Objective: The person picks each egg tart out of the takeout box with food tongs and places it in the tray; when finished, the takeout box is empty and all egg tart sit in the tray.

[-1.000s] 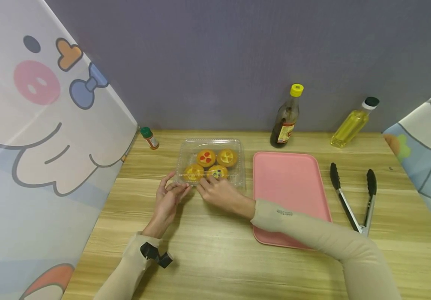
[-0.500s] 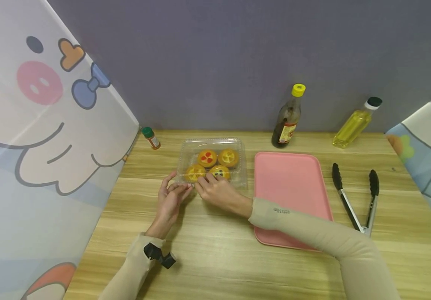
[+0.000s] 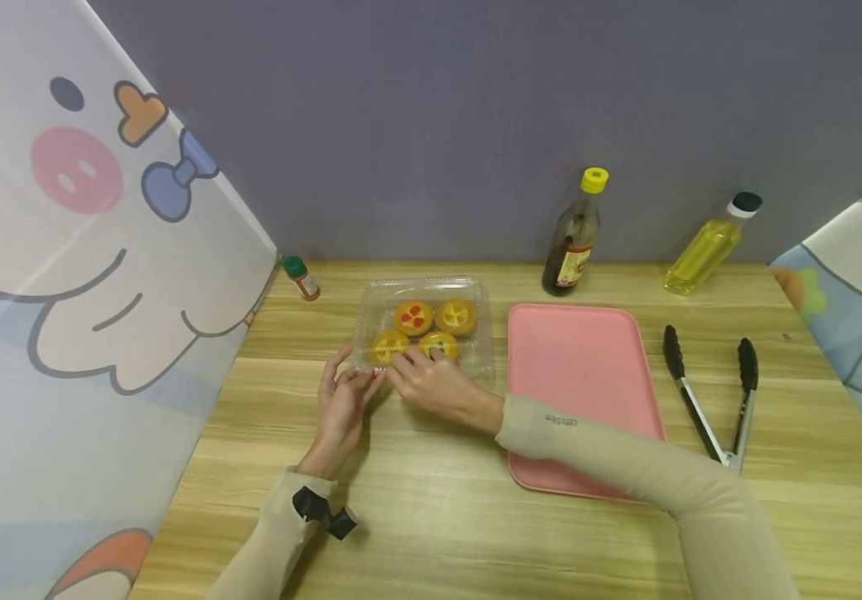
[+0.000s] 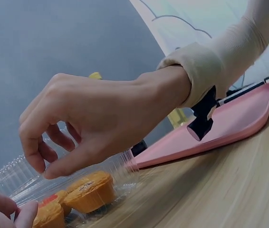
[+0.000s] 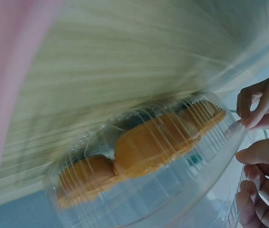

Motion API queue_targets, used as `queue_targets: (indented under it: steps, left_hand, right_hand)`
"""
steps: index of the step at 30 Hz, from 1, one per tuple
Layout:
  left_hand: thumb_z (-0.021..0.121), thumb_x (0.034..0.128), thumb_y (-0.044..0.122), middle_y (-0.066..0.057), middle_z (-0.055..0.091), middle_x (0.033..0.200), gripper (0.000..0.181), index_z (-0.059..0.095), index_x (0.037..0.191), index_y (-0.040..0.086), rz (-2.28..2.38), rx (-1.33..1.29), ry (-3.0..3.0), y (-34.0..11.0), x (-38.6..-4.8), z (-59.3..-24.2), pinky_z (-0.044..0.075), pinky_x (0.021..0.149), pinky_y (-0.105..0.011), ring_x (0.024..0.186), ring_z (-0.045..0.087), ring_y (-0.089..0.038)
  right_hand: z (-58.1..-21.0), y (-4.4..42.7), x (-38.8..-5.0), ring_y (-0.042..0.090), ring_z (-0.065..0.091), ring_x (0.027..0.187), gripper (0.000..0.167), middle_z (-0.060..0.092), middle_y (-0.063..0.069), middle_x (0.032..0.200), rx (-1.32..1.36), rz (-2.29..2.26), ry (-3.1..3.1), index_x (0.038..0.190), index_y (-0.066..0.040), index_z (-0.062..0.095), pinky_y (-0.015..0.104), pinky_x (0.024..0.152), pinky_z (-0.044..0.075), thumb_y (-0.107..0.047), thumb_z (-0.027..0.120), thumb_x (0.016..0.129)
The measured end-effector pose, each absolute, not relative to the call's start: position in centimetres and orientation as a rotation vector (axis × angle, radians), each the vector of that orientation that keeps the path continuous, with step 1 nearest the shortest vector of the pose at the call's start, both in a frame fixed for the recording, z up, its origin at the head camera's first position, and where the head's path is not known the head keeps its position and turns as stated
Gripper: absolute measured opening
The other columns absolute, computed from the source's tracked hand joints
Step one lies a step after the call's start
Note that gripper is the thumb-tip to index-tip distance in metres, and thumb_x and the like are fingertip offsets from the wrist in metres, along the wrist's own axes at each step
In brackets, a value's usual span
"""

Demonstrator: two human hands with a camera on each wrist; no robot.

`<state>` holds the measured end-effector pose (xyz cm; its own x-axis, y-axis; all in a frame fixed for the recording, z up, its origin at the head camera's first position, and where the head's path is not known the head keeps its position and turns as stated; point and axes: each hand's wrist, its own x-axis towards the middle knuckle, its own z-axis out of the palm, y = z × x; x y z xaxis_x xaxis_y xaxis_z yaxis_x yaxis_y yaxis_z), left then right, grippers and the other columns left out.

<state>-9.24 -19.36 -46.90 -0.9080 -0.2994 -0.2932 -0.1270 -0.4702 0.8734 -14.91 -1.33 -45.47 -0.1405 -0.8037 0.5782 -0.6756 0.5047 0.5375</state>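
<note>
The clear plastic container is on the tabletop, left of centre and directly ahead of you. It houses four tarts in two rows: a red-topped tart at rear left, a pale-topped tart at rear right, a yellow-topped tart at front left, and a dark-dotted tart at front right.

Your left hand is at the near left corner of the container; its thumb and index finger are clamped on the rim. Your right hand is just beside it at the near edge; its fingers are curled over the edge, with the thumb and index finger pinching the rim. The two hands are close together, and the right wrist view shows both sets of fingers on the same stretch of rim.

To the right of the container lies the pink tray; your right sleeve crosses above its near part. Right of the tray, the tongs lie with their arms spread and their black tips pointing away from you. Behind the tray stands the yellow-capped bottle of dark liquid; farther right stands the oil bottle. The green-capped jar stands at rear left. The grey wall borders the tabletop's far edge.
</note>
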Motion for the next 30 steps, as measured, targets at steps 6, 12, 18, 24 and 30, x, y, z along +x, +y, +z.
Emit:
queue_targets:
  steps: [6, 12, 18, 24, 30]
  left_hand:
    - [0.052, 0.1012, -0.011, -0.003, 0.06, 0.102, 0.057, 0.035, 0.151, 0.013, -2.536, 0.615, -1.545, -19.3, -9.3, -46.9, 0.061, 0.098, -0.025, 0.091, 0.07, -0.013]
    - [0.052, 0.1002, -0.012, -0.002, 0.058, 0.1, 0.05, 0.04, 0.142, 0.012, -2.547, 0.627, -1.531, -19.2, -9.3, -46.9, 0.061, 0.098, -0.025, 0.091, 0.069, -0.013]
    - [0.052, 0.099, -0.014, -0.003, 0.058, 0.104, 0.046, 0.043, 0.136, 0.013, -2.536, 0.593, -1.54, -19.1, -9.2, -46.9, 0.062, 0.095, -0.025, 0.089, 0.07, -0.012]
    - [0.053, 0.0982, -0.015, -0.001, 0.058, 0.099, 0.046, 0.044, 0.135, 0.011, -2.505, 0.577, -1.552, -19.0, -9.2, -47.0, 0.063, 0.092, -0.025, 0.087, 0.071, -0.012]
    - [0.052, 0.098, -0.016, -0.001, 0.057, 0.098, 0.045, 0.046, 0.129, 0.015, -2.502, 0.584, -1.559, -19.0, -9.2, -47.2, 0.062, 0.094, -0.025, 0.086, 0.071, -0.012]
  right_hand:
    - [-44.9, -1.4, -14.9, 0.014, 0.068, 0.086, 0.031, 0.068, -0.005, 0.096, 1.19, -0.185, -1.906, 0.096, -0.018, 0.07, 0.021, 0.053, 0.054, -0.007, 0.042, 0.105]
    - [-44.7, -1.4, -14.9, 0.012, 0.067, 0.087, 0.018, 0.07, -0.006, 0.099, 1.198, -0.189, -1.922, 0.099, -0.019, 0.071, 0.02, 0.053, 0.053, -0.013, 0.054, 0.102]
    - [-44.4, -1.3, -15.1, 0.013, 0.067, 0.09, 0.024, 0.07, -0.005, 0.101, 1.211, -0.162, -1.937, 0.098, -0.018, 0.07, 0.021, 0.059, 0.055, -0.012, 0.048, 0.105]
    - [-44.0, -1.4, -15.3, 0.013, 0.064, 0.089, 0.026, 0.067, -0.005, 0.096, 1.185, -0.145, -1.921, 0.093, -0.019, 0.068, 0.022, 0.063, 0.052, -0.01, 0.047, 0.105]
    - [-43.4, -1.5, -15.3, 0.012, 0.063, 0.09, 0.018, 0.067, -0.005, 0.096, 1.187, -0.145, -1.95, 0.091, -0.019, 0.068, 0.023, 0.064, 0.049, -0.013, 0.057, 0.103]
